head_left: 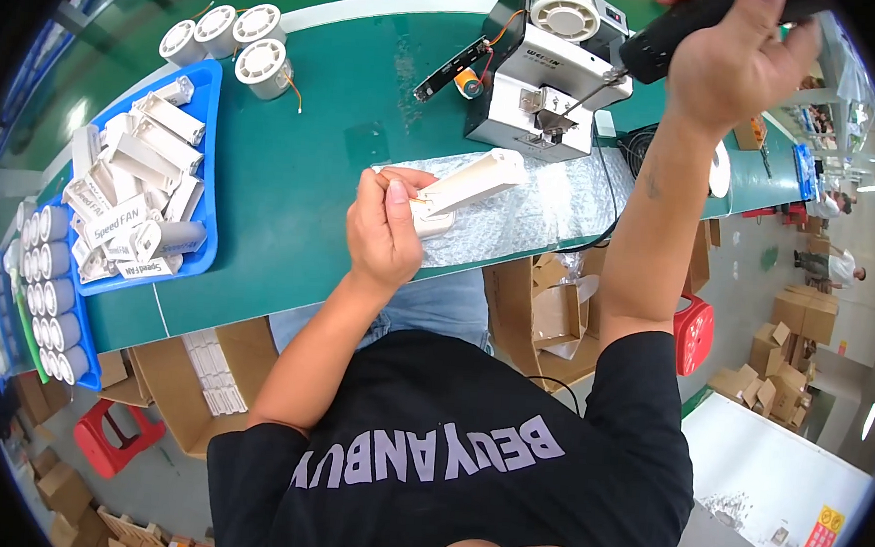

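Observation:
My left hand [385, 232] is closed on the end of a long white plastic housing [478, 181], open on its upper side and held just above the bubble wrap on the bench. A thin orange wire shows near the thumb. High on the right, my right hand [725, 71] wraps round a black electric screwdriver [662, 42]. Its thin bit points down and left to the front of a white screw feeder [529, 114]. Whether a screw sits on the bit is too small to tell. A white cylindrical fan unit [566, 11] rests on top of the feeder.
Several white fan units [264, 67] stand at the back left of the green bench [292, 194]. A blue tray [215, 140] holds many white housings; another holds grey-white cylinders [55, 295]. Bubble wrap [562, 201] lies under the work. A black cable [610, 199] hangs over the bench edge.

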Tool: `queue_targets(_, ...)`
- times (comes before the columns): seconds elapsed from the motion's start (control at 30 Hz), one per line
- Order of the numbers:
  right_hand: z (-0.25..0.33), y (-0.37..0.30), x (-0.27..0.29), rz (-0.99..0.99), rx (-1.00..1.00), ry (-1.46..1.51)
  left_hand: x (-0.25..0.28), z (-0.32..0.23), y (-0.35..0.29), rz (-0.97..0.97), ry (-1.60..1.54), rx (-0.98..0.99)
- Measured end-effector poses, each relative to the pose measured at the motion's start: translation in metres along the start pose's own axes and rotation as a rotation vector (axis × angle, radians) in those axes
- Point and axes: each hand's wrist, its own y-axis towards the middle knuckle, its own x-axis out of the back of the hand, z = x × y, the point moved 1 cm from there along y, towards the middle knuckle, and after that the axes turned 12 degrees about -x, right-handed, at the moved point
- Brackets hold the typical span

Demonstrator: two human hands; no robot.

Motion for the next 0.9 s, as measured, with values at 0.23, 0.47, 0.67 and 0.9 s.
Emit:
queue_targets(0.23,0.016,-0.024,0.044,0.179,-0.506,0.561,-0.003,0.006,-0.003,-0.063,0.081,-0.060)
queue_targets(0.47,0.041,-0.043,0.041,0.211,-0.450,0.658,-0.004,0.007,-0.004,-0.036,0.054,-0.097)
queue_targets(0.67,0.040,-0.051,0.020,0.079,-0.359,0.385,-0.004,0.004,-0.004,-0.027,0.059,-0.096)
queue_targets(0.9,0.047,-0.062,-0.007,-0.023,-0.266,0.035,-0.003,0.001,-0.004,-0.023,0.056,-0.069)
